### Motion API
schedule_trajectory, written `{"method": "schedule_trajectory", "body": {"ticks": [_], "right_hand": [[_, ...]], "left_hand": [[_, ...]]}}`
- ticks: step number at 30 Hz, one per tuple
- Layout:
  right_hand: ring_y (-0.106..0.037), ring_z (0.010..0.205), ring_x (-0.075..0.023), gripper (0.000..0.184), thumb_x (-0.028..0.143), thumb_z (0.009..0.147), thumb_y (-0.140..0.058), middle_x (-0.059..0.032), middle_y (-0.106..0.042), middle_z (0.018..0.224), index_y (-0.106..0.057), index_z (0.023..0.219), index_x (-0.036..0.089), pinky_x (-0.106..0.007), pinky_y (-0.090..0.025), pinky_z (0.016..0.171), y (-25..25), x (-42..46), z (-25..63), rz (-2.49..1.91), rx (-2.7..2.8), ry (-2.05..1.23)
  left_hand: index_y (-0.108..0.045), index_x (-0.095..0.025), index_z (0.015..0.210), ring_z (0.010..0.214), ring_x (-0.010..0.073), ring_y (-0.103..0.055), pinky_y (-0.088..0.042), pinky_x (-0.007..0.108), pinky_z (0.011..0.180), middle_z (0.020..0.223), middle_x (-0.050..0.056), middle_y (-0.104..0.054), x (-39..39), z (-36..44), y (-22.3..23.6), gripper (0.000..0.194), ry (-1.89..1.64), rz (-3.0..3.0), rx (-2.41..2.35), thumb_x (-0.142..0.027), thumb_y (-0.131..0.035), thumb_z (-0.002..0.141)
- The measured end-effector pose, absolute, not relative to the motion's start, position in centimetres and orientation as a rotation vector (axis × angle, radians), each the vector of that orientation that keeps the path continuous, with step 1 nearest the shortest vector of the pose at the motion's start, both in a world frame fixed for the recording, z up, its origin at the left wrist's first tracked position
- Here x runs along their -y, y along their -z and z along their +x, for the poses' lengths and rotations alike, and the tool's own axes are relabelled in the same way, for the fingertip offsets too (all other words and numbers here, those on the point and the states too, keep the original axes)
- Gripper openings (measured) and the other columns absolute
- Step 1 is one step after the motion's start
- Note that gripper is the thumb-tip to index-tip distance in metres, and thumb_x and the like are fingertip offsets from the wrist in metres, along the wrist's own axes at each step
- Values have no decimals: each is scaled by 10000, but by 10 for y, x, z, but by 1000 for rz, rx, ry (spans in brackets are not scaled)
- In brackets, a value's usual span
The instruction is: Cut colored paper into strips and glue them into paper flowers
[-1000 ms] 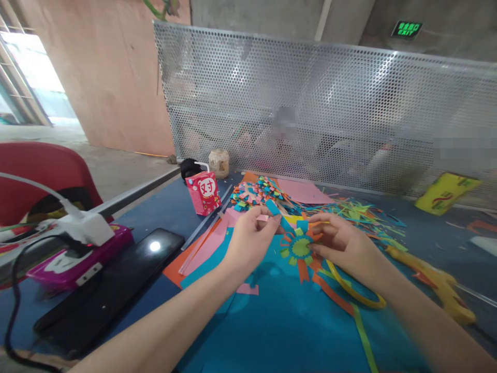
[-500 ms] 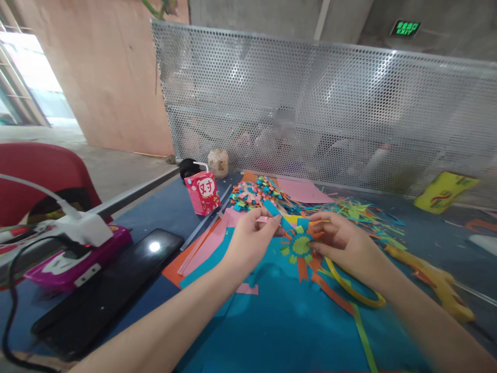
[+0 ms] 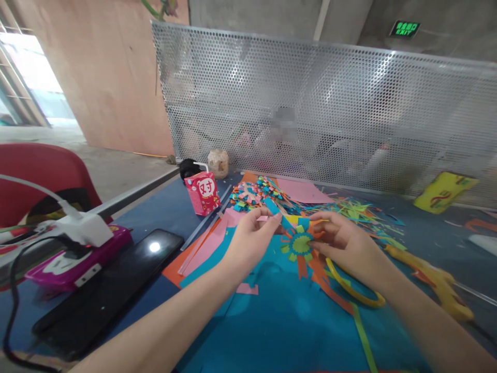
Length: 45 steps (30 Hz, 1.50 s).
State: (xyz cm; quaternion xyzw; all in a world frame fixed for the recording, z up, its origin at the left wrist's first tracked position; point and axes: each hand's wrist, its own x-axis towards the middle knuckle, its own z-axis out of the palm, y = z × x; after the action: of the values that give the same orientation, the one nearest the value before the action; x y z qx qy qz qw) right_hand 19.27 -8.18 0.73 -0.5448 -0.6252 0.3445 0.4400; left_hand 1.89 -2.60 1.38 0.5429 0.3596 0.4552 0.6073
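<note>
At the far left, a purple plastic power strip [image 3: 95, 256] is set on the dark blue bench [image 3: 153, 207]. Beside it, a flat black phone [image 3: 112, 295] with shiny glass is laid. Farther back, a pink paper drink box [image 3: 202, 194] with a bent white straw is stood up. In the middle, a thin blue paper strip [image 3: 274, 207] is pinched by the fingers of the left hand [image 3: 250, 238]. Its low end is put near a round paper flower [image 3: 301, 243] with a green middle; whether they are joined cannot be told. The flower is held over a big blue paper sheet [image 3: 272, 326], its right side gripped by the fingers of the right hand [image 3: 347, 243]. Farther right, a yellow glue gun [image 3: 437, 285] is laid down.
</note>
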Motion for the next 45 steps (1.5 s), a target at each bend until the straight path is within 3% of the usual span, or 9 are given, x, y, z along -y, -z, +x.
{"method": "schedule_trajectory", "body": {"ticks": [4,9,26,32,35,38,41,45], "right_hand": [[-600,742,-136,340,245,719,-594,-17,-568,893,-415,1009,243,-247,-495,593,-10,83,191,-1364,1549,-837],[-600,719,-134,348,245,706,-598,-15,-568,889,-418,1004,243,-240,-491,561,-10,84,190,-1385,1532,-834],[-610,780,-170,329,248,730,-576,-18,-579,882,-424,1022,254,-284,-516,601,-9,84,190,-1404,1591,-721],[-600,807,-190,132,203,765,-546,-26,-599,899,-534,880,268,-342,-511,691,-10,90,190,-1411,1708,42],[-579,915,-213,263,107,760,-526,-20,-617,949,-550,942,295,-404,-460,845,-9,94,197,-1188,1909,383],[-550,998,-225,372,61,745,-525,-38,-607,1018,-526,1049,277,-416,-473,850,-6,96,204,-946,2091,579],[-550,1005,-238,358,42,719,-556,-83,-604,1007,-534,1045,188,-404,-509,806,-6,97,206,-771,2143,770],[-542,1011,-245,234,67,738,-543,-116,-608,950,-556,963,129,-379,-520,784,-13,97,200,-718,2200,897]], "left_hand": [[-475,-180,699,613,127,-623,-408,227,583,576,-26,-614,27,19,-15,193,-1046,1223,-859,-346,-570,727],[-465,-180,636,608,124,-624,-404,232,613,537,-40,-594,27,19,-15,195,-1038,1221,-808,-319,-553,742],[-501,-184,681,644,141,-616,-375,249,622,558,-28,-617,26,18,-12,203,-1030,1248,-821,-375,-553,729],[-559,-189,846,930,241,-578,-369,330,739,812,73,-685,22,14,-14,423,-1036,1182,-698,-572,-427,725],[-545,-168,908,904,262,-576,-384,332,679,865,103,-666,20,11,-22,548,-979,999,-634,-631,-332,709],[-541,-151,907,800,227,-587,-372,294,613,862,91,-638,20,8,-26,426,-836,899,-604,-508,-424,706],[-549,-161,880,650,150,-564,-336,263,587,764,30,-618,23,7,-25,254,-614,938,-569,-292,-548,662],[-515,-174,870,597,113,-532,-301,254,591,715,-9,-604,27,9,-20,325,-522,1004,-573,-183,-641,571]]}}
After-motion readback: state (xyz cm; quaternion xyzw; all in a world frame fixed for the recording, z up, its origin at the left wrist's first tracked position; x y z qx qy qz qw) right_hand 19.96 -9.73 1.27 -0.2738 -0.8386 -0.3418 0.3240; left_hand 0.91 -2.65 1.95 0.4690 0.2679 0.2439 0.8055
